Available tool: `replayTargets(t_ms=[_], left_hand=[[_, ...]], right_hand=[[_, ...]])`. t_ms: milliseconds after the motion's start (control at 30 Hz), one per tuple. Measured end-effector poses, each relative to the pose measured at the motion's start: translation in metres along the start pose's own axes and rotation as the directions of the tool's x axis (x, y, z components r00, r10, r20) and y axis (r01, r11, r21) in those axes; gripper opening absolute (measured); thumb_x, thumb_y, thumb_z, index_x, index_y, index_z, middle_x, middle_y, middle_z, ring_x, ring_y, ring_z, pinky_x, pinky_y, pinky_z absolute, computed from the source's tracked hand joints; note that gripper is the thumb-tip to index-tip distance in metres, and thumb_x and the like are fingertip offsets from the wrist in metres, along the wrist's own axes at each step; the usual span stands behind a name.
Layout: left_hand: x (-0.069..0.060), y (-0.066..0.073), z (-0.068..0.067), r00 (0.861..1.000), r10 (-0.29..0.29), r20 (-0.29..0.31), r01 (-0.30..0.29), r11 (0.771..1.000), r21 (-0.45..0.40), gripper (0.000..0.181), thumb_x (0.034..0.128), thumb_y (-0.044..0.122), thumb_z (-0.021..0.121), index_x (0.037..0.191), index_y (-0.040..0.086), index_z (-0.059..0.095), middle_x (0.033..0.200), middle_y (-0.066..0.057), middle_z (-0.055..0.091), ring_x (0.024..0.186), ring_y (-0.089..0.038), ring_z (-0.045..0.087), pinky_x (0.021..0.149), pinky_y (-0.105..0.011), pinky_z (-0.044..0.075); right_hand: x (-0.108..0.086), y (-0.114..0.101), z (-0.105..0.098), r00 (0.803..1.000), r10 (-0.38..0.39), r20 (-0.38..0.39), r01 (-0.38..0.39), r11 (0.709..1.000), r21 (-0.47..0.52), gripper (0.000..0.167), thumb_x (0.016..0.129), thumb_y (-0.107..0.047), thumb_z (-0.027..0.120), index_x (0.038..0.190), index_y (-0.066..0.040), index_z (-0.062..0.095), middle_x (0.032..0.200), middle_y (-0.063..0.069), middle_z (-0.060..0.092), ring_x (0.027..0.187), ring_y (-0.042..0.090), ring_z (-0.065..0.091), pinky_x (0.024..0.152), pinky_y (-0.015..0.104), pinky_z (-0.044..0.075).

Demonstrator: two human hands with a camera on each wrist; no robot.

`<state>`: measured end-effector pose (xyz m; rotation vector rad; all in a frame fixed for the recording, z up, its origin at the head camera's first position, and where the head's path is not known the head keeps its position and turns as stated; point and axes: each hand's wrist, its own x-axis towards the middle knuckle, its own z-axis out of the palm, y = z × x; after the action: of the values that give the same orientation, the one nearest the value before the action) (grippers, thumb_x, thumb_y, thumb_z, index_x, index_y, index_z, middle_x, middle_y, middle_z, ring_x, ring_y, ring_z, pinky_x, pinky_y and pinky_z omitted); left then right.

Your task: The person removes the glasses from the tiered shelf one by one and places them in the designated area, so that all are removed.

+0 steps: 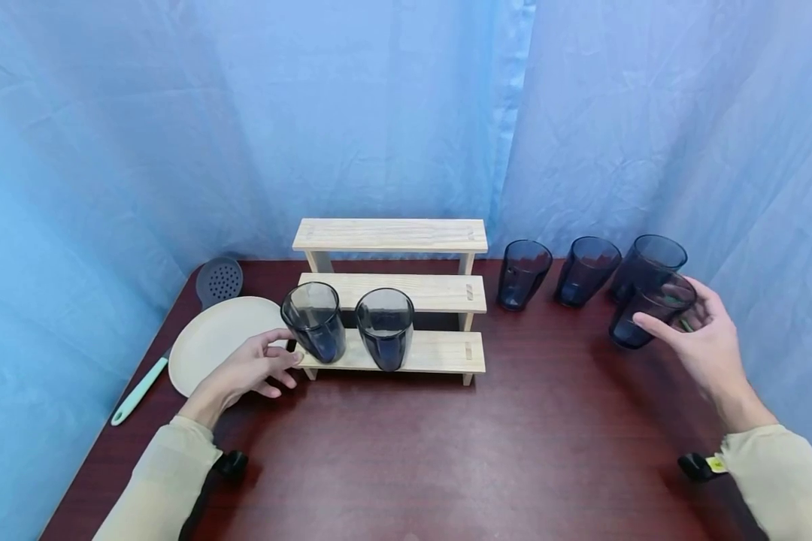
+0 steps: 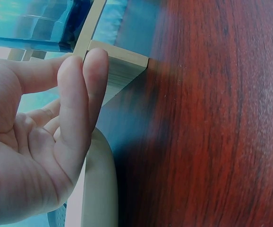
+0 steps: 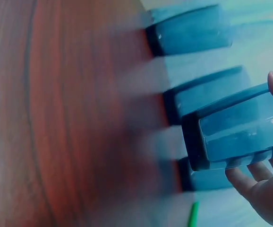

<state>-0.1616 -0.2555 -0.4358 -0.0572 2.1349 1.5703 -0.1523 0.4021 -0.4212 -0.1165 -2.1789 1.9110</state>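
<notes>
My right hand (image 1: 707, 338) grips a dark tinted drinking glass (image 3: 240, 130), thumb on one side and fingers on the other. In the right wrist view its base hangs apart from the tabletop. Three similar glasses (image 1: 524, 274) stand behind it at the back right. On the lowest step of a wooden three-step rack (image 1: 440, 352) stand two more glasses, a left one (image 1: 319, 323) and a right one (image 1: 386, 327). Beside the left end of that step is my left hand (image 1: 253, 368), its fingers loosely bent and nothing held.
A round cream plate (image 1: 210, 338) lies at the left, partly behind my left hand. Around it show a dark slotted spoon head (image 1: 219, 282) and a pale green handle (image 1: 138, 392). Blue curtains (image 1: 379, 113) hang behind the dark red table (image 1: 413, 466).
</notes>
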Motion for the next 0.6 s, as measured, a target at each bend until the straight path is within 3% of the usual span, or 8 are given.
replayTargets(t_ms=[200, 400, 600], left_hand=[[0.001, 0.0, -0.001, 1.0, 0.007, 0.0, -0.007, 1.0, -0.008, 0.062, 0.0997, 0.019, 0.066, 0.15, 0.002, 0.033, 0.112, -0.021, 0.068, 0.075, -0.022, 0.07, 0.056, -0.032, 0.058], [0.001, -0.001, -0.001, 1.0, 0.004, -0.002, -0.004, 1.0, -0.006, 0.062, 0.0996, 0.019, 0.067, 0.15, 0.003, 0.034, 0.113, -0.022, 0.068, 0.074, -0.022, 0.07, 0.055, -0.032, 0.058], [0.001, 0.001, -0.001, 1.0, -0.008, 0.005, 0.008, 1.0, -0.001, 0.06, 0.0997, 0.02, 0.067, 0.148, 0.004, 0.035, 0.11, -0.016, 0.07, 0.074, -0.021, 0.069, 0.055, -0.032, 0.058]], right_hand=[[0.007, 0.016, -0.014, 0.999, 0.047, -0.027, -0.047, 0.999, -0.01, 0.087, 0.089, 0.0, 0.077, 0.158, -0.023, 0.029, 0.152, -0.003, 0.041, 0.145, 0.005, 0.034, 0.094, 0.006, 0.04], [0.014, 0.028, -0.024, 0.998, 0.033, -0.057, -0.035, 0.999, -0.04, 0.089, 0.089, -0.002, 0.077, 0.158, -0.022, 0.026, 0.149, -0.004, 0.041, 0.141, 0.005, 0.037, 0.085, 0.003, 0.043], [0.015, 0.03, -0.022, 0.999, -0.01, -0.052, 0.006, 0.996, -0.091, 0.087, 0.089, 0.0, 0.077, 0.155, -0.02, 0.024, 0.142, -0.006, 0.044, 0.13, 0.002, 0.045, 0.085, 0.003, 0.043]])
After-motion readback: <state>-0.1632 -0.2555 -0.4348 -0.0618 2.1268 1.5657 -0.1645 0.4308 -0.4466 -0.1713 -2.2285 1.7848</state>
